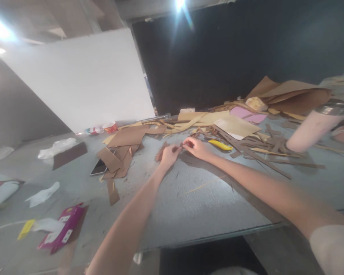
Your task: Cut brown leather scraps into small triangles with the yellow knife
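Both hands meet over the middle of the worktable, fingertips nearly touching. My left hand (pixel 170 155) is closed, thumb and fingers pinched together. Facing it, my right hand (pixel 198 148) is also closed in a pinch. Whatever sits between the fingertips is small and blurred; I cannot make it out. Small brown strips (pixel 161 152) lie just beyond and beside my left hand. To the right of my right hand rests a yellow utility knife (pixel 220 144), among brown offcut strips (pixel 263 147).
Brown sheet pieces (pixel 126 137) partly cover a phone (pixel 99 168) on the left. A pink tumbler (pixel 315 128) leans in view at right. Nearer left lies a magenta wipes pack (pixel 64 229). A large brown sheet (pixel 292 93) lies at back right, before a dark panel (pixel 232 49).
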